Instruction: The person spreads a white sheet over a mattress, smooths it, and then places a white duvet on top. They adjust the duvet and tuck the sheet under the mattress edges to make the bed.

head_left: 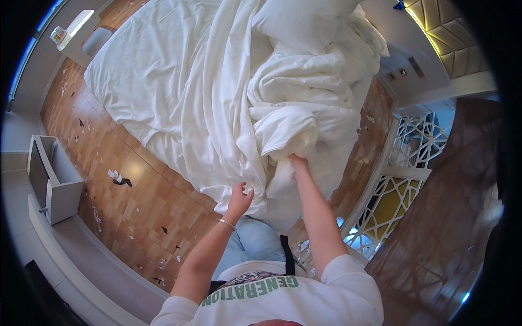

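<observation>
Two bare hands at work here, both over the foot of one bed (333, 176). The right hand (298, 165) has its fingers closed on cloth, grasping one fold at the near end of a bunched white heap (288, 127). That heap lies on the right half of the bed, toward the person. The left hand (240, 199) is loose, fingers half curled and thumb apart, clasping nothing; it's right at the near edge of a wide white cover (163, 92), and I can't tell whether it touches. Two great spreads of white, then, side by side; whether they join as one piece, I can't tell.

At the far end, one plump pillow (302, 24) shows plainly. One bangle (227, 223) on the left wrist, one black strap (287, 255) hanging at the waist.

Around the room: two lattice panels on the right, one blue-backed (421, 140), one yellow-backed (392, 204). One box-like cabinet (66, 198) to the left, one small container (58, 36) far off at upper left. And on the wooden floor (157, 190), dark and pale scraps, too many and too small to count.
</observation>
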Demonstrator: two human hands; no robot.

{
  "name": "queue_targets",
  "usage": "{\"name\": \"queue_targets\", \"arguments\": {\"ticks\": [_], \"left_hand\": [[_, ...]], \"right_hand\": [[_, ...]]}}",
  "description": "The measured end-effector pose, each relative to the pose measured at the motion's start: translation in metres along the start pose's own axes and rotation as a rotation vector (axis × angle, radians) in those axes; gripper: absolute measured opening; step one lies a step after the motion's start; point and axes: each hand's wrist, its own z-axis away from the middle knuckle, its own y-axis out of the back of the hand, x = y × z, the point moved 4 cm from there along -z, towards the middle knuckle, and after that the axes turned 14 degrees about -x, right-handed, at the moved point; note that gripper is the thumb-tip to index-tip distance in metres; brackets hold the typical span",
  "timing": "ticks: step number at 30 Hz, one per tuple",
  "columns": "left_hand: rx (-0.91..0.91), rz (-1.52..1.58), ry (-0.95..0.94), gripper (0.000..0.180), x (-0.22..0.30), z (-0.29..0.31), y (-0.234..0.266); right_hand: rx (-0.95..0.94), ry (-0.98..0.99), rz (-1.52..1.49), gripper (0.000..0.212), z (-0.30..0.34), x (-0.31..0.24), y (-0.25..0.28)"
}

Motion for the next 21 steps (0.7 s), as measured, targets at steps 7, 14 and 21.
{"name": "queue_targets", "arguments": {"ticks": [7, 14, 21], "left_hand": [[0.006, -0.079, -0.088, 0.054, -0.02, 0.024, -0.027], [-0.183, 0.018, -0.337, 0.099, -0.002, 0.052, -0.087], [-0.053, 0.366, -0.352, 0.044, 0.05, 0.06, -0.122]], "right_hand": [[-0.342, 0.21, 0.253, 0.034, 0.1, 0.038, -0.068], [-0.632, 0.182, -0.368, 0.046, 0.177, 0.033, -0.011], [-0.81, 0.217, -0.57, 0.046, 0.237, -0.015, 0.016]]}}
